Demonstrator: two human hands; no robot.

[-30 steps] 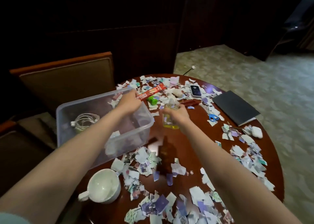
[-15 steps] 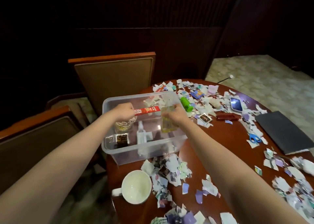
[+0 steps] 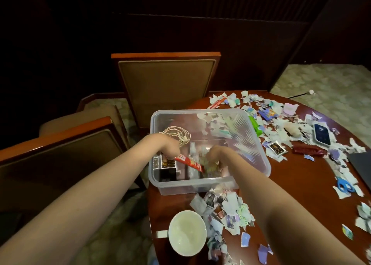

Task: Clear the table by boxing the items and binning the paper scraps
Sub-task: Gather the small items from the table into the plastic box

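Clear plastic box (image 3: pixel 190 188) sits at left edge of round dark wood surface (image 3: pixel 291 184). Left grip (image 3: pixel 168 148), inside box, pinches red coffee sachet stick (image 3: pixel 190 163) by one end. Right grip (image 3: pixel 217 155), also inside box, is clenched round small yellowish bottle (image 3: pixel 210 166), which is blurred. White coiled cable (image 3: pixel 178 135) lies in box's far left corner. Torn paper scraps (image 3: pixel 226 210) litter surface just beside box. White ceramic cup (image 3: pixel 187 232) sits at near edge, blue scissors (image 3: pixel 344 186) toward right edge.
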